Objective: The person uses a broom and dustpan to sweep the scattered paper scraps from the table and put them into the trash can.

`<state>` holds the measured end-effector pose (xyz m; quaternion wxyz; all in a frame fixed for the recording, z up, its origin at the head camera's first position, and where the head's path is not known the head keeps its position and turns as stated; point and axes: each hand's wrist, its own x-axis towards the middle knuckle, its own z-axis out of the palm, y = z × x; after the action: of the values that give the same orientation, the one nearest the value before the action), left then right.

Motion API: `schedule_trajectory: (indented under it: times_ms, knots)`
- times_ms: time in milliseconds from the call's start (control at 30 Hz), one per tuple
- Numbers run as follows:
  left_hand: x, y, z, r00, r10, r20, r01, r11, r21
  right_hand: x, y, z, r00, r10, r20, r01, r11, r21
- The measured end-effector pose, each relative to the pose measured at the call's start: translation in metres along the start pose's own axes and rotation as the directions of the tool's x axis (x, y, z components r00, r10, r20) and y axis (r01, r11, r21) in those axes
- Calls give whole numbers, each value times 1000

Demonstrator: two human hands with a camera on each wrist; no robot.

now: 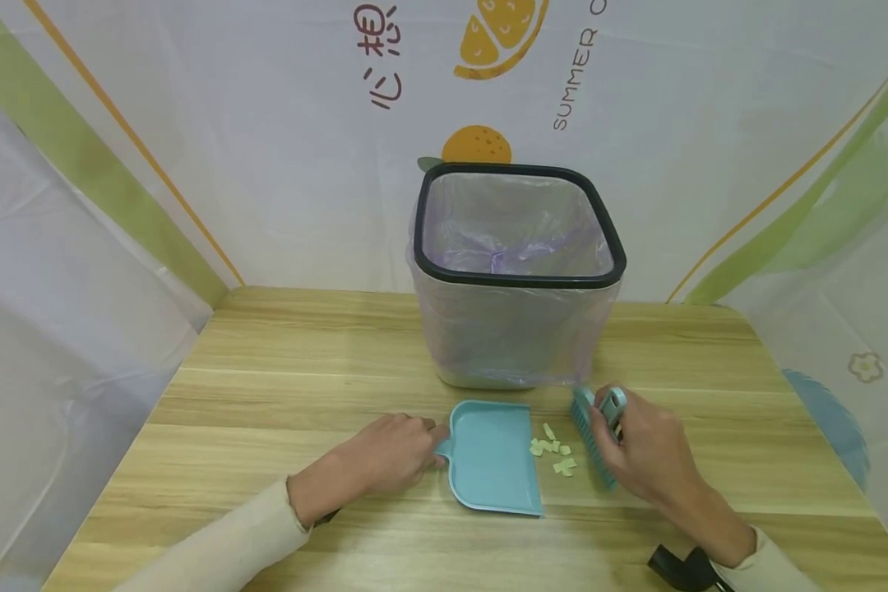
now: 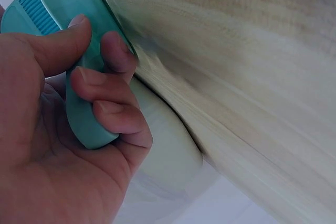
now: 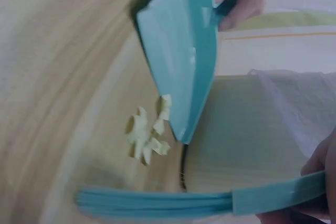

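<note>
My left hand [image 1: 401,452] grips the short handle of a light blue dustpan [image 1: 494,460], fingers curled round it in the left wrist view. The pan lies on the table with its straight edge facing right. Just off that edge is a small cluster of pale yellow paper scraps [image 1: 555,446]. To their right, my right hand [image 1: 647,444] holds a light blue brush [image 1: 592,436] by its handle, bristles toward the scraps. In the right wrist view the bristles [image 3: 152,203] appear below the scraps [image 3: 144,135], with a gap between.
A bin [image 1: 511,337] with a black rim and a thin purple-tinted liner stands behind the dustpan on the wooden table [image 1: 303,378]. White printed cloth [image 1: 281,148] hangs at the back and both sides. A black object [image 1: 684,569] is by the right wrist.
</note>
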<state>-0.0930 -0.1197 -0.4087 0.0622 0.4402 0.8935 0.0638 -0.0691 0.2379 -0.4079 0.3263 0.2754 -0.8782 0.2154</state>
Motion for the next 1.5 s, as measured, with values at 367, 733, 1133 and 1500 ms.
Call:
schedule_trajectory:
  times_ms: [367, 733, 1133, 1500]
  knots:
    - [0, 1, 0, 1000, 5, -1, -5, 1000, -1, 5, -10, 18, 998, -61, -34, 63, 996, 59]
    - [0, 0, -1, 1000, 10, -1, -10, 1000, -4, 19, -29, 38, 993, -82, -81, 92, 986, 140]
    - [-1, 0, -1, 1000, 16, -9, -16, 1000, -2, 15, -26, 23, 997, -33, -67, 40, 994, 103]
    - [0, 0, 0, 1000, 7, -3, -7, 1000, -10, 3, -35, 28, 997, -41, -68, 47, 995, 86]
